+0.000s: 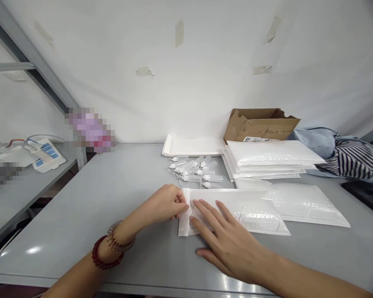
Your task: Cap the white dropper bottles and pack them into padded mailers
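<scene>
A white bubble mailer [251, 207] lies flat on the grey table, its flap end [184, 227] to the left. My left hand [169, 203] is closed at that end, thumb and curled fingers pinching the flap's edge. Fingers spread, my right hand [228, 236] rests palm down on the mailer near the flap. What is inside the mailer does not show clearly. Just behind it sits a loose pile of small clear plastic squeeze bottles [189, 167] with thin attached loops. Another bubble mailer [310, 203] lies partly under the right end of the first.
A stack of bubble mailers [270, 153] stands at the back right, before an open cardboard box [263, 124]. More flat white mailers [195, 146] lie by the wall. A dark phone-like object [364, 196] and striped cloth [355, 157] are far right. A power strip [49, 155] lies left.
</scene>
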`<state>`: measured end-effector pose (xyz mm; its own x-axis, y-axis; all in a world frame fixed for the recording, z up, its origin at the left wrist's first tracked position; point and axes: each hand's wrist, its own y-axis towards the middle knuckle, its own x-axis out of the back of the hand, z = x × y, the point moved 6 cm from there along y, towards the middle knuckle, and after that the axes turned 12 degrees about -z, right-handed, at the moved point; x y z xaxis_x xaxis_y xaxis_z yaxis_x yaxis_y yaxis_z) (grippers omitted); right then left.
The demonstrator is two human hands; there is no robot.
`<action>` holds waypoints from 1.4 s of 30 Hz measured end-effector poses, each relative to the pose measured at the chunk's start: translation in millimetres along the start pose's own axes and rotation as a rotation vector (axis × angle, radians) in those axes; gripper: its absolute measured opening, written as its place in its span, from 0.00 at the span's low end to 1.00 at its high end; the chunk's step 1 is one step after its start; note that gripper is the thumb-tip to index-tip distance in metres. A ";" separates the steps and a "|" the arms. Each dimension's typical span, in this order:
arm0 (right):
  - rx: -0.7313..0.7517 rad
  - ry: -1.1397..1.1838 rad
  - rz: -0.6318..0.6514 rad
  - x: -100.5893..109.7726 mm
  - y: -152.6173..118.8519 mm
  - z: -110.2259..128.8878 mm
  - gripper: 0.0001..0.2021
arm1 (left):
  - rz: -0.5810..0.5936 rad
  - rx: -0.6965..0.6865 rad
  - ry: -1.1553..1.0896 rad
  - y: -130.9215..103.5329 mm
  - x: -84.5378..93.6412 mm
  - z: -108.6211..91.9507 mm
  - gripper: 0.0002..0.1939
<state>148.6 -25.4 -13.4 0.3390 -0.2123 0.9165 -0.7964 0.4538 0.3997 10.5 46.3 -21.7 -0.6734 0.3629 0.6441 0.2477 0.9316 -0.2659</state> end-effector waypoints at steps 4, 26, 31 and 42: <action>0.085 0.044 0.040 -1.8 -0.3 9.4 0.25 | -0.039 -0.008 0.022 2.6 -2.1 2.0 0.09; 0.014 0.238 0.134 -4.4 -0.6 10.2 0.24 | -0.253 0.105 0.090 26.2 10.9 24.9 0.15; 0.050 0.189 0.141 -1.0 4.5 10.4 0.24 | -0.221 0.122 0.058 27.0 11.5 26.2 0.15; 0.097 0.026 -0.191 -5.1 3.0 6.7 0.14 | -0.036 0.109 0.165 7.6 5.6 16.3 0.20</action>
<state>141.2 -28.8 -16.9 0.5005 -0.2638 0.8246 -0.7604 0.3214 0.5643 -2.7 55.0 -31.7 -0.5549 0.3357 0.7612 0.1424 0.9398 -0.3107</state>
